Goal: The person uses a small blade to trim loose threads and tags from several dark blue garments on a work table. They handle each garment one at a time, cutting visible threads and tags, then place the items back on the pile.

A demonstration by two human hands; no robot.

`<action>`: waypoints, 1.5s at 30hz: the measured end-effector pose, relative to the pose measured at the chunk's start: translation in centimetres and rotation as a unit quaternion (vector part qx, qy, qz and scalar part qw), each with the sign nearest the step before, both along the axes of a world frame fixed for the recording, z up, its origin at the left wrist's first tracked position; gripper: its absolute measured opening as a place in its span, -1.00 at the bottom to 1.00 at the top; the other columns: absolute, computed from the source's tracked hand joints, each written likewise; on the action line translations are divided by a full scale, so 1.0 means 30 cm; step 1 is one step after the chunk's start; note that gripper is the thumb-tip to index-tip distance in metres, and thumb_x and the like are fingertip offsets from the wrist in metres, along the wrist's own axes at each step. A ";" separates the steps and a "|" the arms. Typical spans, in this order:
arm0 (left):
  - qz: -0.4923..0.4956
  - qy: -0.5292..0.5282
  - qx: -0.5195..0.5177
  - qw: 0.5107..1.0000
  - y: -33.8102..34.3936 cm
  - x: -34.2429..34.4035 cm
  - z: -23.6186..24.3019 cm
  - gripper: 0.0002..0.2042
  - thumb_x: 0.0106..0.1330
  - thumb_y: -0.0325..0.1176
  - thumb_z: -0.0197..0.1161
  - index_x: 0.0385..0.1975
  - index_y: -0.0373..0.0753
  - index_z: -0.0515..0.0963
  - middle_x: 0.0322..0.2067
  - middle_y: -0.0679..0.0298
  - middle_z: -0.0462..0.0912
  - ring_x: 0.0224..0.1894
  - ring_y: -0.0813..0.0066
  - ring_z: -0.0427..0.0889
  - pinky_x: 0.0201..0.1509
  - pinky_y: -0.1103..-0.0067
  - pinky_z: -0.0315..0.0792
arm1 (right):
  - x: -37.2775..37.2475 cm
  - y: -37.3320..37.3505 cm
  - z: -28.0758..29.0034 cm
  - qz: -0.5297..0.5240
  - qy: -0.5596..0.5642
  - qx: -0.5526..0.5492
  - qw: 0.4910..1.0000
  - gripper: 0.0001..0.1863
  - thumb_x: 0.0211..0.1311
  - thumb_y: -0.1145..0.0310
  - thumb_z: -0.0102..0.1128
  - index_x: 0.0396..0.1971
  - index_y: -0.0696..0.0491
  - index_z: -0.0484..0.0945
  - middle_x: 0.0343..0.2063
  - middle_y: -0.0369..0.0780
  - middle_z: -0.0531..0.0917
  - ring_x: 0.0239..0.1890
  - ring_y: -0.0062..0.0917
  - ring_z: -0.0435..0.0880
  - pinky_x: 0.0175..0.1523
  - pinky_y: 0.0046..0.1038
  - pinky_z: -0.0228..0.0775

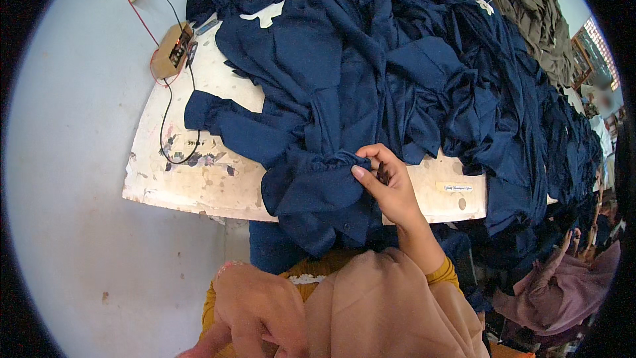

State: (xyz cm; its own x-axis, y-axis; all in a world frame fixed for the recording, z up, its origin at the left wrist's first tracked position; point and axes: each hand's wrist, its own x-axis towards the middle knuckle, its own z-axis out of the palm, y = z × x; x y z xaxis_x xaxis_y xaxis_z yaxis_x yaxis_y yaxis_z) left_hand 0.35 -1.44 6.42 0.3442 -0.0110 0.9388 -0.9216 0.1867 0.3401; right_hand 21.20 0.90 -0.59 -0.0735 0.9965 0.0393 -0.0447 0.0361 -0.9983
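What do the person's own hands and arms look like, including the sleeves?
The left hand and the right hand are bare, without gloves. The right sleeve is mustard yellow and ends short of the wrist; similar yellow shows beside the left hand.

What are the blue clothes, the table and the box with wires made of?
Blue clothes: probably woven cloth, matte, because they fold and drape softly.
Table: maybe painted board, pale and dull, with stains and a worn edge.
Box: tan, dull and plain-sided, perhaps wood, though cardboard could look similar.
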 end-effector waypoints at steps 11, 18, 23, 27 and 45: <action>0.357 0.530 -0.127 0.759 0.043 -0.029 -0.314 -0.68 0.41 -0.17 0.18 -0.11 -0.34 0.54 -0.19 0.23 0.61 -0.40 0.47 0.56 -0.23 0.59 0.48 | -0.001 -0.015 0.021 0.025 0.062 -0.023 0.998 -0.79 0.29 0.53 0.26 -0.12 0.10 0.49 -0.33 -0.48 0.44 -0.27 -0.84 0.36 -0.16 -0.73 0.20; 0.598 0.359 -0.409 0.589 0.017 0.053 -0.257 -0.76 0.27 -0.47 0.36 -0.09 -0.39 0.64 -0.14 0.24 0.71 -0.16 0.51 0.67 -0.03 0.59 0.51 | 0.002 -0.011 0.061 -0.087 -0.288 0.247 0.921 -0.71 0.16 0.51 0.35 -0.10 0.03 0.60 -0.24 -0.26 0.55 -0.34 -0.63 0.57 -0.18 -0.61 0.39; 0.627 0.356 -0.370 0.586 0.011 0.074 -0.215 -0.78 0.21 -0.53 0.41 -0.14 -0.39 0.66 -0.15 0.22 0.72 -0.15 0.49 0.69 0.02 0.57 0.51 | -0.046 -0.018 0.097 -0.100 -0.285 0.381 0.874 -0.78 0.03 0.47 0.43 -0.26 0.00 0.69 -0.25 -0.22 0.59 -0.49 -0.48 0.62 -0.40 -0.52 0.45; 0.673 0.337 -0.288 0.592 0.013 0.078 -0.212 -0.80 0.23 -0.53 0.39 -0.16 -0.39 0.67 -0.20 0.22 0.74 -0.18 0.49 0.71 0.01 0.57 0.51 | -0.044 -0.010 0.088 -0.079 -0.328 0.418 0.844 -0.80 0.02 0.47 0.41 -0.29 0.00 0.68 -0.33 -0.28 0.62 -0.48 -0.44 0.64 -0.40 -0.48 0.47; 0.622 0.332 -0.353 0.615 -0.003 0.075 -0.205 -0.81 0.25 -0.54 0.36 -0.15 -0.41 0.66 -0.19 0.22 0.73 -0.17 0.52 0.69 -0.01 0.60 0.51 | -0.019 -0.057 0.079 -0.074 -0.372 0.400 0.835 -0.64 0.04 0.30 0.42 -0.15 0.06 0.58 -0.34 -0.21 0.63 -0.49 -0.39 0.57 -0.42 -0.42 0.36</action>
